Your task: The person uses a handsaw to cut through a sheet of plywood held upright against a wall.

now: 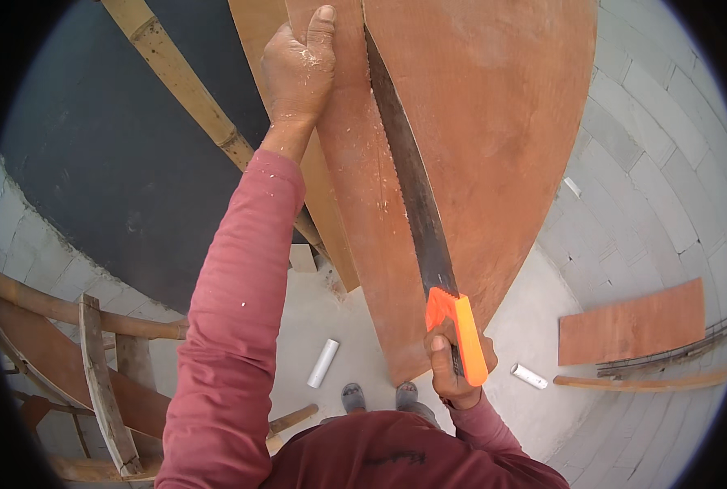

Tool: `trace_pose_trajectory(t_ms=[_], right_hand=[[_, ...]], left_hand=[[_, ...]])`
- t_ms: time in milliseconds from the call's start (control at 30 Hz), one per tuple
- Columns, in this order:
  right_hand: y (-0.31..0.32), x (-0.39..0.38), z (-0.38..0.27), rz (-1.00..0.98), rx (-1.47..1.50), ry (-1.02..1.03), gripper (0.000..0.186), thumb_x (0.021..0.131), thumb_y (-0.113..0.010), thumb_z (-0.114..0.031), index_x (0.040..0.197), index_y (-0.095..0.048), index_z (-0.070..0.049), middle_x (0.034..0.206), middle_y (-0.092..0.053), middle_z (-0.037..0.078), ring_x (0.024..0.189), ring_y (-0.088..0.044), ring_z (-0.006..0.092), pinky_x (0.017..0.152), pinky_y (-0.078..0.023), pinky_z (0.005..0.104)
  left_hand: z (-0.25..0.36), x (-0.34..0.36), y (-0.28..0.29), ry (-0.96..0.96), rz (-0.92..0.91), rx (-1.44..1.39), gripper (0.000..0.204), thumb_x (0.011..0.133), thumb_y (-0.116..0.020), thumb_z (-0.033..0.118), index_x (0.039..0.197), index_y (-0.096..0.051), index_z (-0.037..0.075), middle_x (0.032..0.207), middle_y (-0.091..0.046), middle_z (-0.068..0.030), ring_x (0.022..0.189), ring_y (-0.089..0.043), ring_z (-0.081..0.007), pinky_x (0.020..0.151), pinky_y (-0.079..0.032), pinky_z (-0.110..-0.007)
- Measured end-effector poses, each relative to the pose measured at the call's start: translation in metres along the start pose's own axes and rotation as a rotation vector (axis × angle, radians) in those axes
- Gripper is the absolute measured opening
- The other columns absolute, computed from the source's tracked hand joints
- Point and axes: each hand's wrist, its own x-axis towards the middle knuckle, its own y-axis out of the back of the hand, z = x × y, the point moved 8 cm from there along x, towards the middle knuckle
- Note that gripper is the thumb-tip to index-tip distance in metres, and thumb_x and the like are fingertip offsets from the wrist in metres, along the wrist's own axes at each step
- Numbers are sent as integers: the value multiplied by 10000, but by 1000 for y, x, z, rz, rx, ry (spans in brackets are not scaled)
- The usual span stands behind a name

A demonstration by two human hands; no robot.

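Note:
My right hand (453, 365) is wrapped round the orange handle of a hand saw (416, 191). Its long dark blade lies in a lengthwise cut in a large reddish-brown plywood sheet (494, 122), with the teeth toward the left. Left of the blade runs a narrower strip of the sheet (351, 196), dotted with sawdust. My left hand (302, 69) grips the left edge of this strip farther up, thumb on top and the other fingers hidden. Wood shavings cling to the back of that hand.
A bamboo pole (180, 81) slants beside a dark panel (102, 187) at left. Wooden framing (102, 383) stands at lower left. White tubes (323, 363) lie on the floor near my feet. At right, a plywood offcut (632, 322) rests by a grey block wall (649, 155).

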Motion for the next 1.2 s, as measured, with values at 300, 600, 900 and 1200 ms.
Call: trace_pose_trajectory(t_ms=[300, 600, 900, 1200], right_hand=[[-52, 174, 11, 103, 315, -41, 272, 962, -681, -15, 1221, -681, 70, 753, -611, 26, 652, -569, 93, 601, -473, 273], [5, 14, 19, -11, 65, -108, 330, 968, -641, -20, 1259, -637, 136, 828, -693, 89, 731, -675, 179, 722, -560, 316], [-60, 181, 15, 82, 418, -59, 165, 980, -647, 2, 822, -602, -1, 594, -546, -25, 487, -491, 56, 466, -402, 280], [-38, 133, 12, 29, 312, -133, 284, 970, -667, -19, 1245, -665, 55, 862, -642, 29, 741, -593, 90, 662, -490, 270]], left_hand=[[20, 1, -20, -107, 28, -2, 650, 1022, -676, 583, 979, -714, -65, 853, -725, -160, 810, -682, -245, 785, -549, -390], [28, -15, -3, -104, 59, -63, 464, 1059, -670, 401, 1011, -737, -55, 886, -737, -278, 842, -724, -432, 753, -541, -489], [1, -60, -6, 60, -89, -52, 664, 1002, -703, 592, 1005, -707, -72, 893, -758, -219, 881, -751, -352, 801, -574, -436], [-3, -93, -17, 20, -15, -46, 623, 1012, -704, 559, 993, -721, -63, 890, -781, -242, 854, -775, -415, 774, -587, -471]])
